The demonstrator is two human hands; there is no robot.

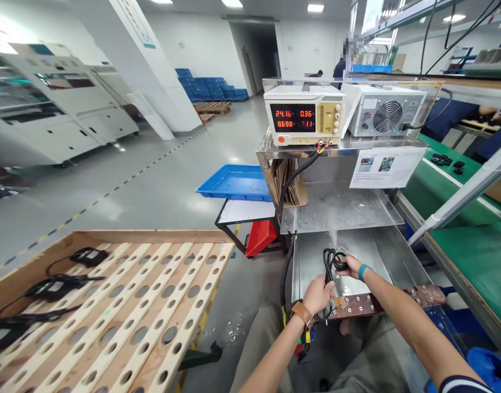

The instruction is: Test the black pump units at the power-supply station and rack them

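Observation:
My left hand [318, 295], with a brown strap at the wrist, is closed around a bundle of black cable [328, 263] over the front of the metal tray [381, 245]. To its right my right hand [348, 266], with a teal band at the wrist, grips a coiled black cable end [339, 261]. Below both hands runs a brown strip [357, 305] with rows of metal studs along the tray's front edge. A meter [303, 117] with lit red digits sits on the shelf above.
A wooden rack [152, 305] with round holes, holding black adapters [56, 286], stands at the left. Behind are a blue tray [237, 183] and a red bin [260, 237]. Green-topped benches [475, 262] line the right. People are in the background.

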